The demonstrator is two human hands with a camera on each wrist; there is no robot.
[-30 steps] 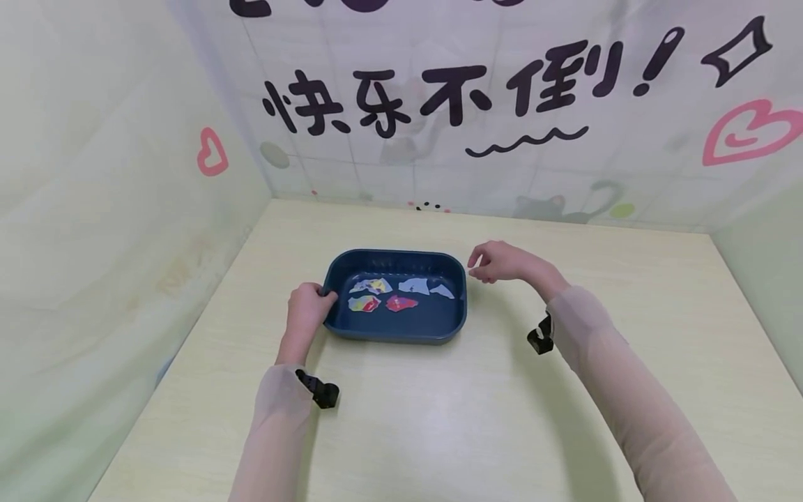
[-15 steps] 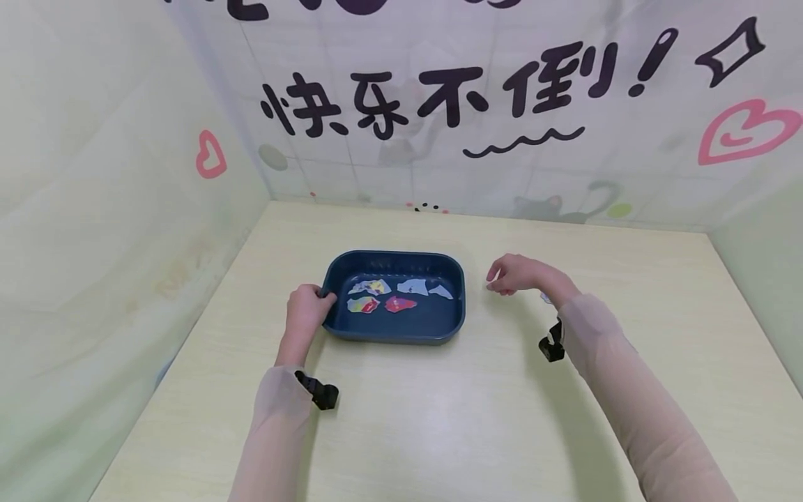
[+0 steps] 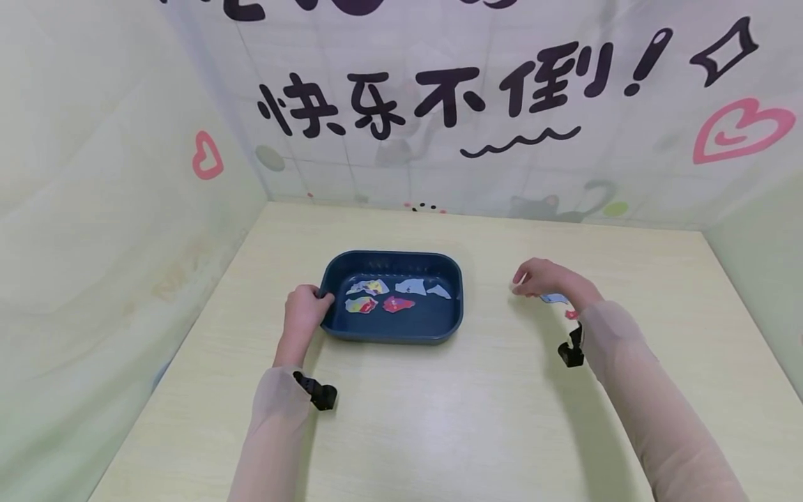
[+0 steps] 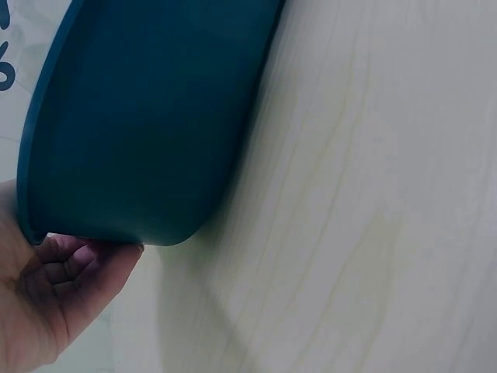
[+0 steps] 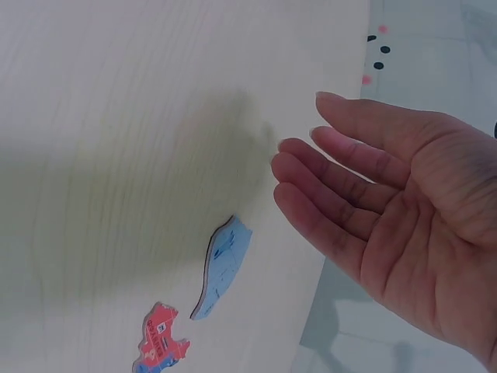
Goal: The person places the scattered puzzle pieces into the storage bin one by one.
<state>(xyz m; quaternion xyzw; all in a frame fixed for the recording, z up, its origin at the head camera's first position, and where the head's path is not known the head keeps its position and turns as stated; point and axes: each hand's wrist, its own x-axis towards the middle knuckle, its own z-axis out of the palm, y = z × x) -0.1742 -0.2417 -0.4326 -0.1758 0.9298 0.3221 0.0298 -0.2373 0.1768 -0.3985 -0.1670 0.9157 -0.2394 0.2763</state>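
A dark blue rectangular tray [image 3: 392,333] stands on the table, with several flat, irregular printed pieces inside, among them a pink-red piece [image 3: 398,304] and a light blue one [image 3: 410,286]. My left hand [image 3: 304,310] grips the tray's left end, thumb over the rim; the left wrist view shows its fingers curled against the outer wall. To the right of the tray, my right hand [image 3: 541,277] is held over the table. Its fingers [image 5: 318,206] are loosely bent and hold nothing. Below them in the right wrist view lie a blue piece [image 5: 223,268] and a red one [image 5: 161,338].
The pale wooden table [image 3: 439,418] meets a printed cloth backdrop [image 3: 408,167] at the back. Cloth hangs along the left side [image 3: 125,244] and the right side too. A small black device [image 3: 323,394] sits at each wrist.
My right hand has moved right, away from the tray's right end, and the blue and red pieces on the table have come into sight beside it. The left hand stays on the tray.
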